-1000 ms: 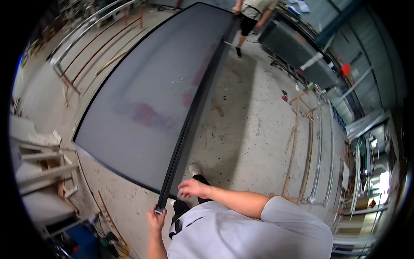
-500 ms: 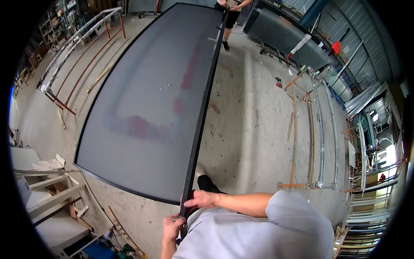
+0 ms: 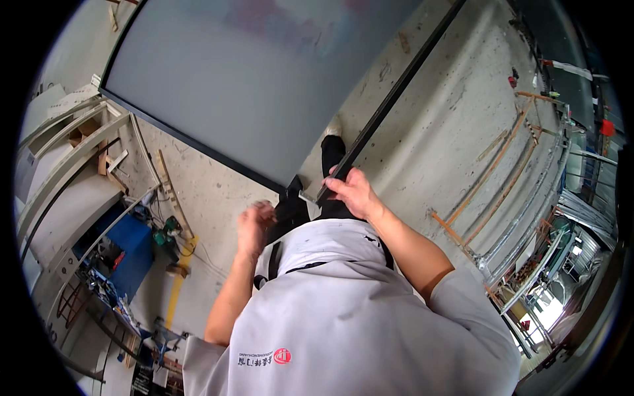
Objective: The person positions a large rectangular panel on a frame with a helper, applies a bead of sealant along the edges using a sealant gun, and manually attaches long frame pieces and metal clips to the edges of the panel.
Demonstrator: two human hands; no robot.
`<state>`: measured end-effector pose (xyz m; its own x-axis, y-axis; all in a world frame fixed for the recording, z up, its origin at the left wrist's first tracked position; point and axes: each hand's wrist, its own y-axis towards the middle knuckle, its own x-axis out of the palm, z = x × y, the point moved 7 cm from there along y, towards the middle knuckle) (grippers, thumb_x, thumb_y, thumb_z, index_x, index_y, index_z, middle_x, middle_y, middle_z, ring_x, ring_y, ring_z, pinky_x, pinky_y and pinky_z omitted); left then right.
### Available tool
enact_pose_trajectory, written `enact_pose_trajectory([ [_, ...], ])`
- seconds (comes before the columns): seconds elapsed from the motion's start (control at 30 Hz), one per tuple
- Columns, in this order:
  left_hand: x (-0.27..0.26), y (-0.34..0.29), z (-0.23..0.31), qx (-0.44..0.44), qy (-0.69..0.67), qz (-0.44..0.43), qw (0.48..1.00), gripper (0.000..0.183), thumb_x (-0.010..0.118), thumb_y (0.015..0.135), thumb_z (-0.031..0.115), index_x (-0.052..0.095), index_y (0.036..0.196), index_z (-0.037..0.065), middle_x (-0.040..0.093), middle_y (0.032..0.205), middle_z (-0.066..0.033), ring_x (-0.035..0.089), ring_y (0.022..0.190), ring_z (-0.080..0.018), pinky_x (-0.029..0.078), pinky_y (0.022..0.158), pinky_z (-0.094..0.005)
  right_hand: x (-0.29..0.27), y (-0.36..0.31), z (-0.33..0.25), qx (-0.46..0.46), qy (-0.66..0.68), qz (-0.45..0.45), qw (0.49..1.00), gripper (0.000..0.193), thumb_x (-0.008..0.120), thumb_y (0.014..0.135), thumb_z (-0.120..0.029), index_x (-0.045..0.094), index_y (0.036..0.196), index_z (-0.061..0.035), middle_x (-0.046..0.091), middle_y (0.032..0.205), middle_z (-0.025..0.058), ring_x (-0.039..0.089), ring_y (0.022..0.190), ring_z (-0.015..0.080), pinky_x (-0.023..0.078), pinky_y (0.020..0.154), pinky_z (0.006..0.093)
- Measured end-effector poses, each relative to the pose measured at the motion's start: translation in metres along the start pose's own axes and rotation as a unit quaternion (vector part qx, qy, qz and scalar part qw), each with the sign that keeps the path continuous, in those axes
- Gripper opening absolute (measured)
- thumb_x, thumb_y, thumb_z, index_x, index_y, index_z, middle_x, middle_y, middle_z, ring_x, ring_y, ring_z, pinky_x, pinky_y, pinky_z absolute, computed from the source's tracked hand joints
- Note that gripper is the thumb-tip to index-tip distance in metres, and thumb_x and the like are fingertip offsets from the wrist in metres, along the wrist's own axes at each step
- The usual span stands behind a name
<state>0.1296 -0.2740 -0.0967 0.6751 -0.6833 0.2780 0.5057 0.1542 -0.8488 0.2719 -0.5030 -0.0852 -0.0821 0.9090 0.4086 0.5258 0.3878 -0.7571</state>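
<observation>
My right hand point(image 3: 353, 193) is closed around the near end of a long black frame bar point(image 3: 399, 92), which slants away to the upper right. Left of it lies a large grey glass panel point(image 3: 218, 92) with black framing along its near and left edges. A gap showing floor separates the bar from the panel's right side. My left hand point(image 3: 254, 224) is raised near the panel's close corner, apart from the bar. Motion smears its fingers, and I see nothing held in it.
A pale metal rack point(image 3: 99, 142) stands left of the panel, with a blue box point(image 3: 129, 254) and green power tools point(image 3: 166, 237) nearby. Rusty pipe stands point(image 3: 492, 181) are on the right. My shoe point(image 3: 332, 127) is on the floor between panel and bar.
The bar has come away from the panel's right edge and swung rightward. My left hand has let go of it, while my right still grips its end. The view has tilted nearer my body.
</observation>
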Motion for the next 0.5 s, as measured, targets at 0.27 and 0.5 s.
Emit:
enact_pose_trajectory([
  [0.27, 0.023, 0.079, 0.046, 0.040, -0.180, 0.072, 0.980, 0.045, 0.050, 0.097, 0.044, 0.058, 0.112, 0.002, 0.065, 0.106, -0.0055, 0.061, 0.099, -0.0226, 0.046, 0.097, -0.0372, -0.001, 0.027, 0.036, 0.021, -0.045, -0.012, 0.999, 0.026, 0.068, 0.090, -0.007, 0.050, 0.110, -0.0033, 0.060, 0.093, 0.0023, 0.060, 0.084, 0.0103, 0.052, 0.071, 0.0273],
  [0.5, 0.032, 0.102, 0.040, 0.007, -0.266, 0.092, 0.960, 0.043, 0.059, 0.090, 0.046, 0.060, 0.110, 0.008, 0.065, 0.106, -0.0039, 0.062, 0.097, -0.0229, 0.052, 0.092, -0.0395, -0.009, 0.033, 0.043, 0.000, -0.111, -0.010, 0.994, 0.040, 0.071, 0.087, -0.013, 0.050, 0.113, 0.0081, 0.064, 0.092, 0.0083, 0.062, 0.084, 0.0129, 0.054, 0.075, 0.0278],
])
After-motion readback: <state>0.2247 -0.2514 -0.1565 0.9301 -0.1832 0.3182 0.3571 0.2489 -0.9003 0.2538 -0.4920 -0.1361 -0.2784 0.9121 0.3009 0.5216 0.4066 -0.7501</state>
